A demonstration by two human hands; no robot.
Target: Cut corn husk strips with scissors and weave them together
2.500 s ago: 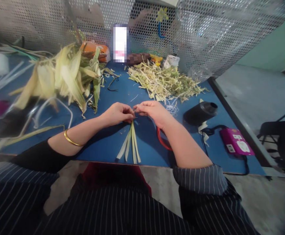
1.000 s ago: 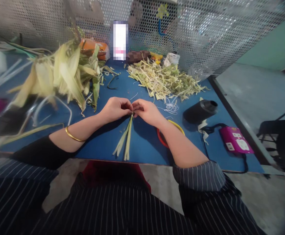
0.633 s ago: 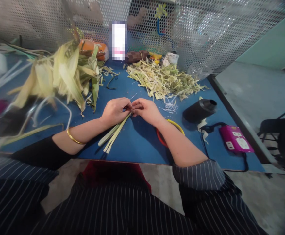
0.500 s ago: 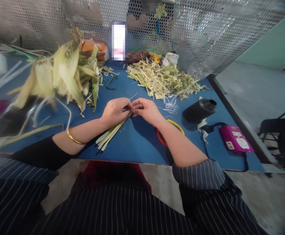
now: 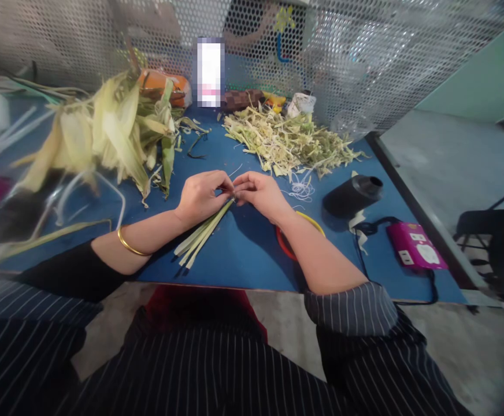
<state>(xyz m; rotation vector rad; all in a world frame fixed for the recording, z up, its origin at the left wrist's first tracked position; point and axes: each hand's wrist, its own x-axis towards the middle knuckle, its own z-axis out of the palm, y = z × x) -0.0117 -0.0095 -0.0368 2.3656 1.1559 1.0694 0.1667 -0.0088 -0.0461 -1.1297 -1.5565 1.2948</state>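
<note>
Over the blue table (image 5: 252, 260), my left hand (image 5: 203, 195) and my right hand (image 5: 258, 193) meet fingertip to fingertip. Between them is the upper end of a bundle of pale green corn husk strips (image 5: 204, 234), whose loose ends fan out toward the front edge. The left fingers are closed on that end. My right thumb and fingers pinch at the same spot, where a thin white thread (image 5: 237, 169) sticks up. What exactly the right fingertips hold is too small to make out.
Corn husks (image 5: 113, 133) are heaped at left, and shredded husk (image 5: 286, 138) lies at the back. Loose white thread (image 5: 300, 188) is beyond my right wrist. A black cylindrical tool (image 5: 351, 195), a pink packet (image 5: 417, 245) and a red-yellow ring (image 5: 286, 245) are at right. Perforated metal (image 5: 347, 63) stands behind.
The strips' loose ends have swung slightly right, and the tied end shows more between my fingertips. Both hands remain nearly in place.
</note>
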